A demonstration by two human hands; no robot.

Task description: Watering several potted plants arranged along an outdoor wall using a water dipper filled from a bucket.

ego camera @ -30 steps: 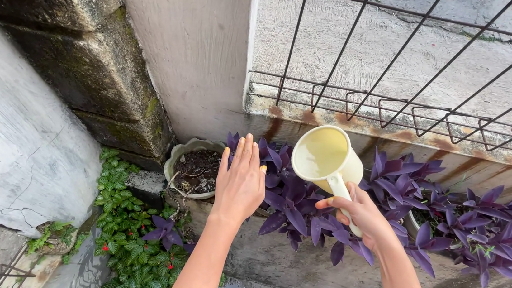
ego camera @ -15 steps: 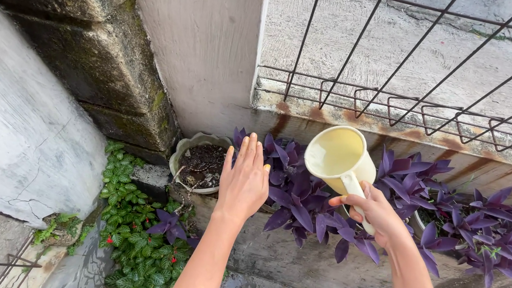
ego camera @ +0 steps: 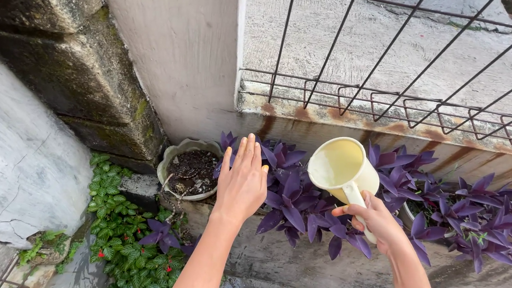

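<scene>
While a person leans over a row of potted plants at the foot of a low wall, the right hand grips the handle of a pale yellow plastic jug, fingers clamped around it, the jug tilted with its open mouth turned toward the camera and held just above the purple-leaved plants. The left hand hovers flat, palm down, fingers straight and close together, holding nothing, over the left end of the purple foliage and just beside a scalloped pale pot filled with dark soil. That pot sits at the left end of the concrete ledge, against the corner where the plastered wall meets a dark, mossy stone block. More purple-leaved plants spread along the ledge to the right, some growing from a pot at the far right edge. Above them a rust-stained sill carries a thin metal railing, with bare concrete ground beyond it. Below the ledge, at lower left, a patch of small green leaves with red dots grows beside a whitewashed rock face.
</scene>
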